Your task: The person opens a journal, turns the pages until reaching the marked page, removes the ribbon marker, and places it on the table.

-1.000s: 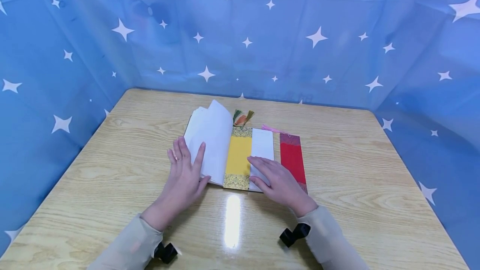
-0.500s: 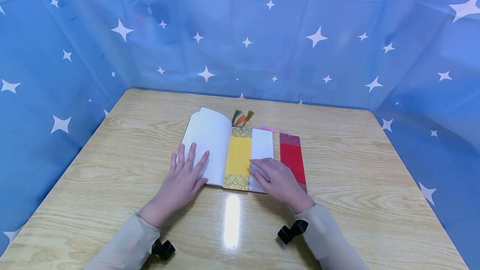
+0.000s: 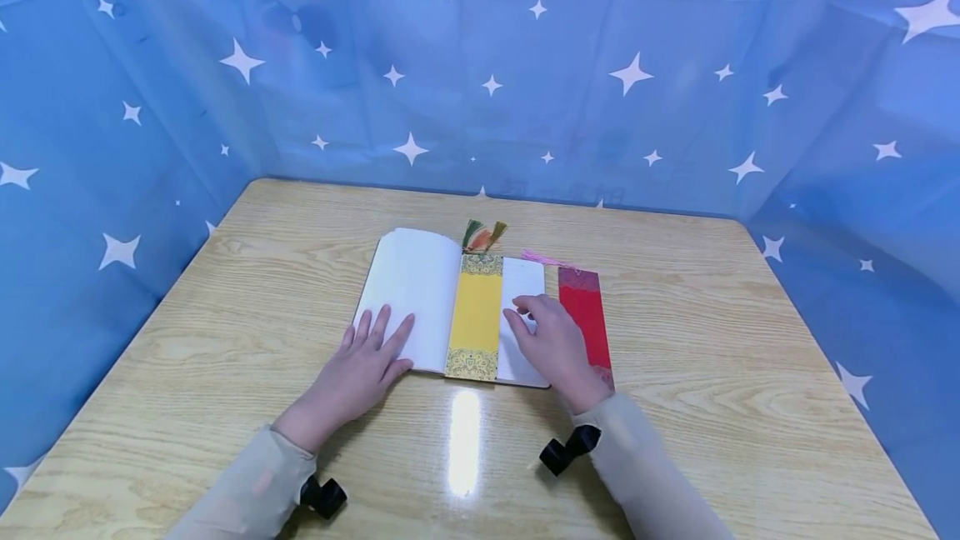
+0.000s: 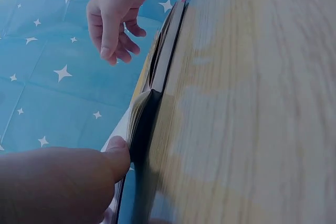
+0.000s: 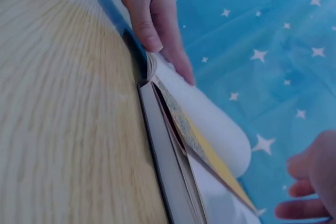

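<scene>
An open book point(image 3: 420, 282) with blank white pages lies on the wooden table. My left hand point(image 3: 354, 380) rests with spread fingers on the lower part of the left page, its thumb at the bottom edge in the left wrist view. Along the fold, on the right page, lies a yellow bookmark point(image 3: 477, 311) with patterned ends and a green and orange tassel point(image 3: 483, 236). Above the right page is my right hand point(image 3: 557, 347), fingers loosely bent and holding nothing; the right wrist view shows its fingers point(image 5: 304, 208) apart from the paper.
A red bookmark point(image 3: 583, 311) with a pink tassel point(image 3: 547, 259) lies to the right of the book, partly behind the right hand. A blue cloth with white stars point(image 3: 450, 65) hangs behind and at both sides of the table point(image 3: 712, 340).
The lifted left page has come down flat, and my left hand has slid down it a little. My right hand has lifted from near the yellow bookmark, its fingers bending more.
</scene>
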Available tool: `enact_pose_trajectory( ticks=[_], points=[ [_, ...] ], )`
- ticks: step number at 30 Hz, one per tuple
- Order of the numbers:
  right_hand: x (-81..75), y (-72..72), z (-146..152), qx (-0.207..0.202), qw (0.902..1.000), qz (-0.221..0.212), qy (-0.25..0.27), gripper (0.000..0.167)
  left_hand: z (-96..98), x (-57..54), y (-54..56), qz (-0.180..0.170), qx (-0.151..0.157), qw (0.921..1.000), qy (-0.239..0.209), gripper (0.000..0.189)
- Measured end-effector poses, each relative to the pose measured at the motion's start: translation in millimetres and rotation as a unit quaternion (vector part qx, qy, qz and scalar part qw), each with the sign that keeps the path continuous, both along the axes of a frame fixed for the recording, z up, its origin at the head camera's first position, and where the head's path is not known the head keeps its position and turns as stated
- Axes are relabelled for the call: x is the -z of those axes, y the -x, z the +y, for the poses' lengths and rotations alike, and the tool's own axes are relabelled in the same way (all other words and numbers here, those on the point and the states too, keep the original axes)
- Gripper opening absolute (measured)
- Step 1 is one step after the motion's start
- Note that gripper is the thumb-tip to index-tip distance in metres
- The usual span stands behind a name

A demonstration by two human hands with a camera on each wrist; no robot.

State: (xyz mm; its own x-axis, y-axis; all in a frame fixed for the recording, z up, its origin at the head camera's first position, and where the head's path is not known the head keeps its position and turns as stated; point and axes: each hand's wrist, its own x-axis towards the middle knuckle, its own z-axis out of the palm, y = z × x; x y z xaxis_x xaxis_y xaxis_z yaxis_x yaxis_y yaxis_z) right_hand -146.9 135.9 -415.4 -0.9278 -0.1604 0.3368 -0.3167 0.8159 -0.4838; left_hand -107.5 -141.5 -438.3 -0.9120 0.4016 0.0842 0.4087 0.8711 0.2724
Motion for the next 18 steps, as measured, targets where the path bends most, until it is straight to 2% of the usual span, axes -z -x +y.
enact_pose_trajectory(
  ticks=[6, 13, 18],
  points=[
    [-1.6, 4.6, -6.7, 0.014, 0.9986, -0.050, 0.006, 0.024, -1.1, 1.8, -0.4, -0.011, 0.000, 0.9999, -0.005, 0.057],
    [-0.9, 8.3, -15.3, 0.030, 0.9915, -0.127, -0.003, 0.028, -1.1, 2.5, -1.1, -0.038, -0.007, 0.9993, -0.002, 0.059],
    [0.1, 9.7, -19.3, 0.033, 0.9878, -0.151, -0.016, 0.029, -0.9, 3.3, -1.2, -0.041, -0.009, 0.9991, 0.007, 0.059]
  ],
)
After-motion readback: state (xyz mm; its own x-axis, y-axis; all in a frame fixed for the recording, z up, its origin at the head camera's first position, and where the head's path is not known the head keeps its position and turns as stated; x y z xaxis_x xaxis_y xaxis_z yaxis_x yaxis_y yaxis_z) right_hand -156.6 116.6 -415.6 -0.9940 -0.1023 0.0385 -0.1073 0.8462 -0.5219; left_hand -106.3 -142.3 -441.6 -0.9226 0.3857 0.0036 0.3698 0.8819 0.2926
